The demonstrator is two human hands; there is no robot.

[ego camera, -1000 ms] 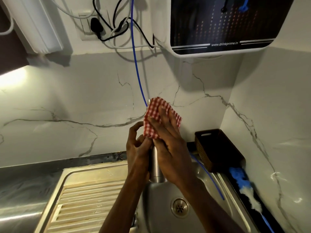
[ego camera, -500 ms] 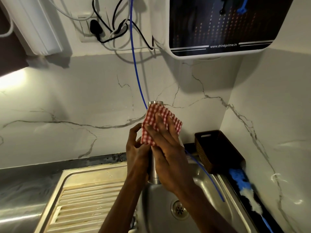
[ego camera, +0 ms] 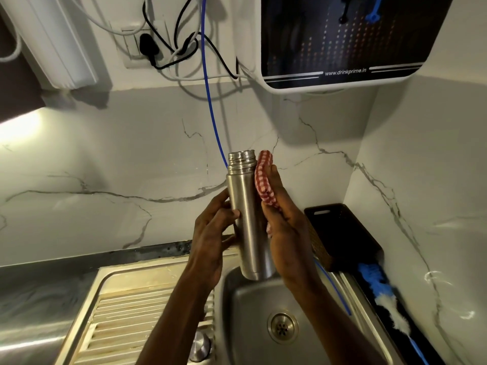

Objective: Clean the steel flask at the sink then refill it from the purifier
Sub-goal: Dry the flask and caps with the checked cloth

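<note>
The left hand [ego camera: 210,233] curls its fingers and thumb around the middle of the steel flask [ego camera: 249,219], gripping its left side; the right hand [ego camera: 284,227] lies with fairly straight fingers along the flask's right side, pressing a red-and-white checked cloth [ego camera: 264,180] against the metal. The cloth is soft and bunched, folded over the fingertips. The flask is a slim brushed-metal cylinder with a ridged, threaded neck and no cap, held at the centre of the frame above the sink basin [ego camera: 245,312]; its long axis stands nearly upright, open mouth toward the top of the frame, base tilted slightly right. Below lies the ribbed steel drainboard [ego camera: 126,312] at lower left and the round drain [ego camera: 282,326]. A thin blue tube [ego camera: 209,106] hangs behind the flask against veined marble wall. The glossy dark-fronted purifier [ego camera: 342,40] sits at upper right, a dark woven basket [ego camera: 340,233] at right.
</note>
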